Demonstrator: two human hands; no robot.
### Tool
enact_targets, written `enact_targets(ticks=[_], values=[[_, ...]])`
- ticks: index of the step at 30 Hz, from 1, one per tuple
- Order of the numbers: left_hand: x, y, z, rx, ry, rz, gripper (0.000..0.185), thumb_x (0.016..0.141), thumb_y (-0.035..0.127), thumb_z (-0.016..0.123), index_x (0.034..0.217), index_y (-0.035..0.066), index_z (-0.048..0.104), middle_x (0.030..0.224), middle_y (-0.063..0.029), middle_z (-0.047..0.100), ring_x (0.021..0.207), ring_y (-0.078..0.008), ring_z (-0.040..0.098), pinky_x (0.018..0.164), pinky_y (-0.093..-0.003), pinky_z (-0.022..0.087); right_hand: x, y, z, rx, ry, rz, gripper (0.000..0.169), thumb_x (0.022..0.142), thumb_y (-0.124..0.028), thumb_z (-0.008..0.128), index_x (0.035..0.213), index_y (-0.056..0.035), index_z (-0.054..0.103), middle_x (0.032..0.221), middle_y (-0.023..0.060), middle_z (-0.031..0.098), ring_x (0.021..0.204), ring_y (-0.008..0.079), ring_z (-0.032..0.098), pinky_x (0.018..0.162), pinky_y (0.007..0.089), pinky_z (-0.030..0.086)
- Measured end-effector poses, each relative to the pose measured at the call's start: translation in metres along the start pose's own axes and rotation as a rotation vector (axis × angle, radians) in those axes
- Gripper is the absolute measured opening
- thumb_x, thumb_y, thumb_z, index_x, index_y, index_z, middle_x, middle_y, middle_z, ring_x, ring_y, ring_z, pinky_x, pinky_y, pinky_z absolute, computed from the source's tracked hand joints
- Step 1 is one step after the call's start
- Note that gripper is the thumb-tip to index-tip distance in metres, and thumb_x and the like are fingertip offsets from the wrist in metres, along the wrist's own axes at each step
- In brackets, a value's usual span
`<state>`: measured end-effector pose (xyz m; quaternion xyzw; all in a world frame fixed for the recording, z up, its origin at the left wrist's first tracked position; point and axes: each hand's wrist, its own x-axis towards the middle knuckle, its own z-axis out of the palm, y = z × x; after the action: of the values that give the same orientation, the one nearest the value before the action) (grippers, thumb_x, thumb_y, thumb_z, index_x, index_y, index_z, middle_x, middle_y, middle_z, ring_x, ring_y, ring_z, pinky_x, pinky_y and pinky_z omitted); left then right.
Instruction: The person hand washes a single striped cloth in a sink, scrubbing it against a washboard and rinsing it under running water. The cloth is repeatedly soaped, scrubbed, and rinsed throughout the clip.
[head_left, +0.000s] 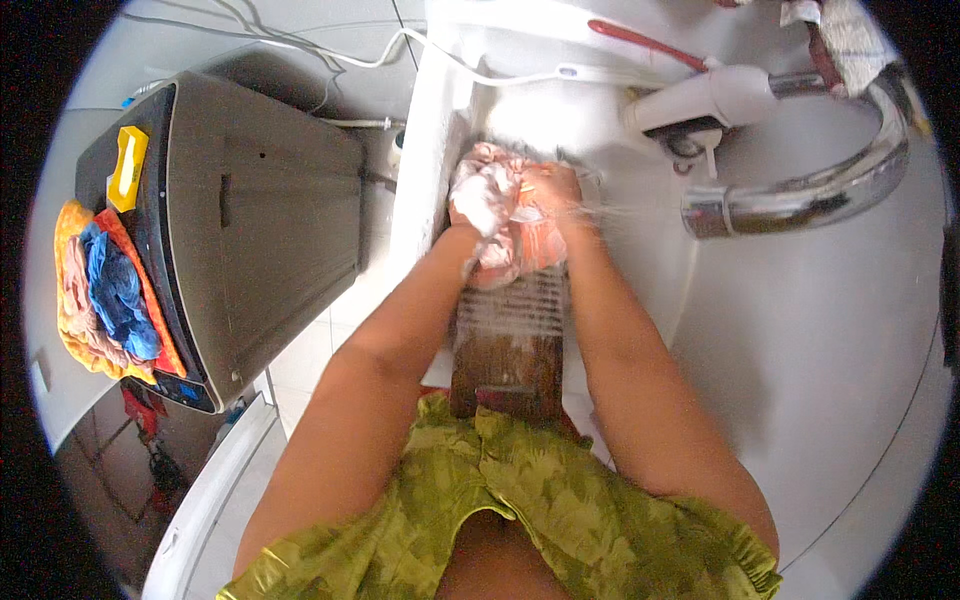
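Both my hands are on a bunched pink and orange cloth (541, 247) at the upper end of a ridged wooden washboard (511, 352). White suds cover much of my left hand (480, 201), which grips the cloth's left side. On its right side, my right hand (553, 189) is closed over the cloth, fingers curled. The washboard leans in a white sink (420, 187), its lower end against my green top. From the right, a curved chrome faucet spout (795, 214) points at my right hand, with a thin stream of water coming out. Motion blurs the hands and cloth.
A grey washing machine (277, 195) stands at left, bearing a yellow box (129, 169) and a heap of coloured clothes (120, 292). The faucet's white body (701, 101) overhangs the sink's right side. Behind it lie a red handle (645, 43) and a white cable (367, 63).
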<state>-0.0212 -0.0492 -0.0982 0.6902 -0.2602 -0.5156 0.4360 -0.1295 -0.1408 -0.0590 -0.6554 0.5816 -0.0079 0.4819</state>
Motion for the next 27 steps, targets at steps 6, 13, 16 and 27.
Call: enact_targets(ticks=[6,13,16,27], values=[[-0.095,0.036,0.003,0.255,0.38,0.666,0.023,0.087,0.021,0.058,0.079,0.0,0.064,0.08,-0.0136,0.064,0.073,-0.0207,0.062,0.068,-0.0301,0.05,-0.118,0.018,0.031,0.361,0.204,-0.392,0.03,0.084,-0.019,0.058,0.106,0.0011,0.059,0.098,0.0172,0.065,0.092,0.0338,0.061,0.082,0.0397,0.047],[-0.014,0.049,0.01,-0.059,0.384,0.011,0.033,0.09,0.031,0.05,0.095,0.0,0.059,0.088,-0.0198,0.061,0.079,-0.0256,0.06,0.066,-0.0356,0.05,-0.003,-0.008,0.009,-0.383,0.088,-0.118,0.038,0.078,-0.036,0.061,0.095,-0.0012,0.064,0.098,0.0165,0.062,0.09,0.0272,0.06,0.079,0.0421,0.048],[-0.038,0.062,-0.006,0.352,0.146,-0.083,0.026,0.088,0.025,0.054,0.095,0.0,0.056,0.088,-0.0178,0.06,0.081,-0.025,0.059,0.064,-0.0343,0.049,-0.027,-0.013,-0.01,0.286,-0.049,0.031,0.029,0.087,-0.031,0.05,0.092,-0.0058,0.063,0.074,0.0084,0.063,0.064,0.0207,0.059,0.064,0.0368,0.05],[-0.008,0.008,0.001,0.81,0.356,0.292,0.027,0.088,0.024,0.053,0.107,0.005,0.055,0.095,-0.0182,0.06,0.086,-0.0282,0.058,0.083,-0.0397,0.045,-0.014,0.004,0.021,-0.468,0.135,-0.382,0.04,0.092,-0.034,0.042,0.106,-0.0021,0.061,0.097,0.0225,0.059,0.087,0.0375,0.058,0.084,0.0438,0.046]])
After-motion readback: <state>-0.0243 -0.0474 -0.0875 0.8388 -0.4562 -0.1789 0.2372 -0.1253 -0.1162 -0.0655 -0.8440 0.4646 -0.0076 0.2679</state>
